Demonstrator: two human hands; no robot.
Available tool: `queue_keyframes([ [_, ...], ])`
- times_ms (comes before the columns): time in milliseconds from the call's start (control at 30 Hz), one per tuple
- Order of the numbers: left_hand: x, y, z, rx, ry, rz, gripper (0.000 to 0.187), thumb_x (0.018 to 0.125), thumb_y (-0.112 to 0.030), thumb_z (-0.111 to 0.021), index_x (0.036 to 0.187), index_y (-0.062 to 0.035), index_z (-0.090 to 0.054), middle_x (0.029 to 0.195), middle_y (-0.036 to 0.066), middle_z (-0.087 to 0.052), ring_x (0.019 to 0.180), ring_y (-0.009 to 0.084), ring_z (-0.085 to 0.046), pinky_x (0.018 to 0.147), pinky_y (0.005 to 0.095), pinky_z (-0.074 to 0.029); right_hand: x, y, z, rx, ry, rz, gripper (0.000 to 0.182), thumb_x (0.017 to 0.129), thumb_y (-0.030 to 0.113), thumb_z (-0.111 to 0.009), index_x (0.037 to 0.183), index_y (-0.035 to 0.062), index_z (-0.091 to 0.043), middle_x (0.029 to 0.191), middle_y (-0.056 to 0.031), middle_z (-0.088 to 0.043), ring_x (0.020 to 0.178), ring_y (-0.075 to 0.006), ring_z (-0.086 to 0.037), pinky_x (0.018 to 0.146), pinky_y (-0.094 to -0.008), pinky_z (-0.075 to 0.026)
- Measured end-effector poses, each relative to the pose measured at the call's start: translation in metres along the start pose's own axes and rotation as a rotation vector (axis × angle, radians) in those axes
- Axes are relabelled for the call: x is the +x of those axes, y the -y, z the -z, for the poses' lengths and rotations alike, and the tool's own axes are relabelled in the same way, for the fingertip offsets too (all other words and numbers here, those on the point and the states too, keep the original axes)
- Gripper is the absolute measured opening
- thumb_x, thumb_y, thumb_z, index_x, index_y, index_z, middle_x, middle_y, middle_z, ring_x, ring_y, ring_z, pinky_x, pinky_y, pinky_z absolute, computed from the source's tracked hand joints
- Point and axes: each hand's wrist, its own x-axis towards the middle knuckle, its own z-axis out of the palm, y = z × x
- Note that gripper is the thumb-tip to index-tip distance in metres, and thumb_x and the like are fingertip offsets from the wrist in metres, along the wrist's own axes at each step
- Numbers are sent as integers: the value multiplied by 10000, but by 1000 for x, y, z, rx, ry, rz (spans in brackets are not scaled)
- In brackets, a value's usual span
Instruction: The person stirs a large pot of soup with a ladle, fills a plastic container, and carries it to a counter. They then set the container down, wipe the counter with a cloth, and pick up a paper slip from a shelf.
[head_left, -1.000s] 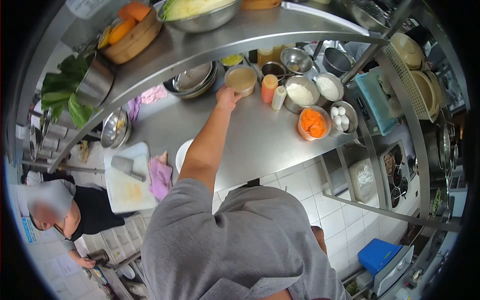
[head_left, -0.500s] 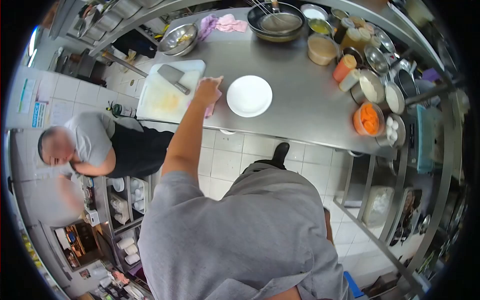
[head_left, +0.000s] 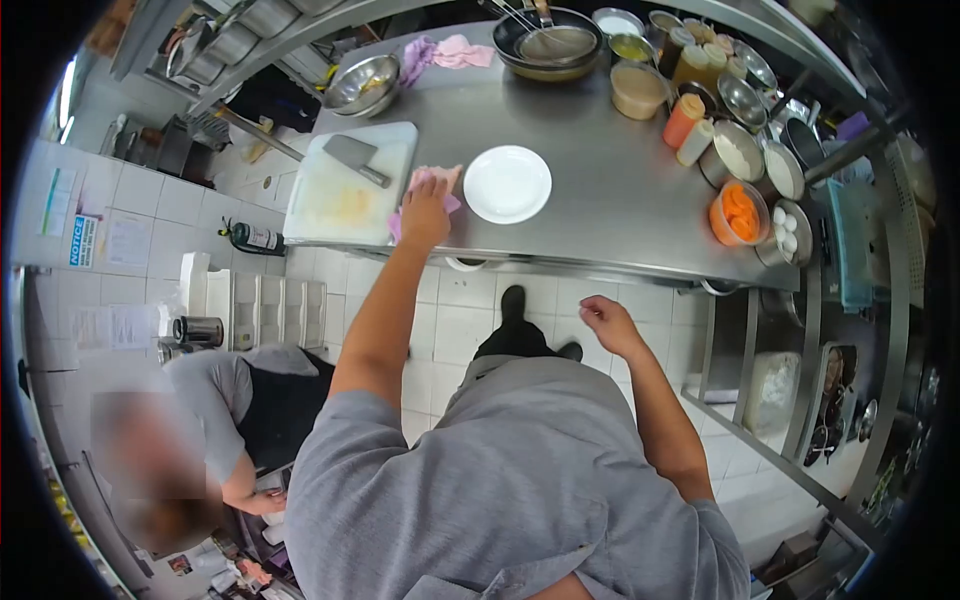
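My left hand (head_left: 425, 217) presses on a crumpled pink cloth (head_left: 436, 183) on the steel table, with its fingers over the cloth. Just left of it lies a white cutting board (head_left: 345, 212), and a cleaver (head_left: 352, 157) rests flat on the board. A round white plate (head_left: 507, 185) is on the table to the right of the cloth, not touching my hand. My right hand (head_left: 610, 325) hangs in front of the table edge, its fingers loosely bent and nothing visible in it.
Pans (head_left: 547, 45) and a steel bowl (head_left: 362, 85) stand at the back of the table (head_left: 590, 190). Squeeze bottles (head_left: 683, 121), an orange-filled tub (head_left: 740, 214) and a bowl of eggs (head_left: 785, 245) are at the right. A co-worker (head_left: 290, 405) bends at the lower left.
My left hand and the cloth have moved slightly toward the table's front edge. My right hand has come into view. The co-worker has bent lower, toward the bottom left.
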Motion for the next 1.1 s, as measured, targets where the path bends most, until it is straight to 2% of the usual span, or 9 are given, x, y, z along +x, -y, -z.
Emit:
queue_keyframes([
  [167, -24, 30, -21, 107, -168, -103, 660, 987, -255, -695, 1610, -129, -519, 1702, 234, -423, 1571, 480, -377, 1281, 590, -313, 56, 95, -12, 288, 137, -83, 298, 1074, 263, -690, 1190, -6, -741, 960, -55, -735, 913, -148, -695, 839, -324, -564],
  [400, 104, 66, -36, 21, -128, -253, 658, 1035, -281, -642, 1635, -69, -474, 1667, 327, -421, 1541, 561, -369, 1284, 609, -308, 131, 135, -53, 251, 44, 21, 229, 1064, 215, -675, 1145, 13, -744, 927, -34, -734, 857, -145, -668, 814, -331, -556],
  [467, 167, 84, -47, 75, -145, -400, 654, 1047, -279, -625, 1639, -55, -463, 1663, 351, -413, 1537, 571, -371, 1283, 610, -307, 134, 149, -66, 321, -35, -29, 275, 1043, 240, -695, 1166, -1, -745, 951, -84, -766, 872, -173, -713, 825, -361, -575],
  [567, 248, 93, -68, 55, -78, -437, 667, 1054, -290, -623, 1658, -72, -443, 1688, 327, -400, 1551, 568, -355, 1288, 605, -297, 151, 151, -86, 103, -441, -157, 408, 988, 351, -738, 1136, -28, -766, 1018, -227, -784, 965, -339, -778, 867, -453, -599],
  [667, 296, 55, -79, 14, -5, -426, 674, 1055, -310, -611, 1685, -147, -432, 1755, 238, -353, 1602, 504, -315, 1318, 575, -243, 178, 167, -77, 342, -364, -494, 405, 975, 367, -734, 1088, -19, -777, 1038, -242, -784, 989, -394, -770, 880, -474, -600],
  [867, 321, -12, -82, -79, 49, -712, 597, 1061, -347, -612, 1628, -175, -538, 1714, 178, -460, 1587, 430, -393, 1305, 558, -267, 225, 172, -93, 52, -752, -498, 353, 939, 326, -730, 989, -24, -723, 926, -262, -765, 918, -456, -755, 838, -526, -590],
  [933, 334, -46, -58, -184, 302, -757, 470, 1070, -371, -614, 1467, -134, -699, 1572, 172, -621, 1440, 370, -589, 1220, 473, -428, 215, 174, -81, 124, -833, -394, 310, 935, 282, -725, 964, -25, -695, 893, -254, -749, 861, -442, -746, 797, -522, -581],
  [967, 336, -83, -28, -220, 434, -597, 384, 1043, -374, -662, 1280, -103, -796, 1451, 158, -710, 1229, 352, -724, 1070, 452, -548, 206, 175, -72, 192, -885, -291, 271, 932, 239, -720, 938, -27, -668, 861, -246, -732, 805, -428, -737, 756, -517, -572],
  [1100, 380, -174, -50, -407, 297, -499, 403, 1044, -374, -689, 1299, -68, -753, 1348, 158, -746, 1035, 358, -758, 903, 475, -610, 168, 167, -29, 216, -1020, -229, 203, 942, 157, -696, 912, -31, -628, 818, -204, -691, 716, -343, -704, 689, -493, -548],
])
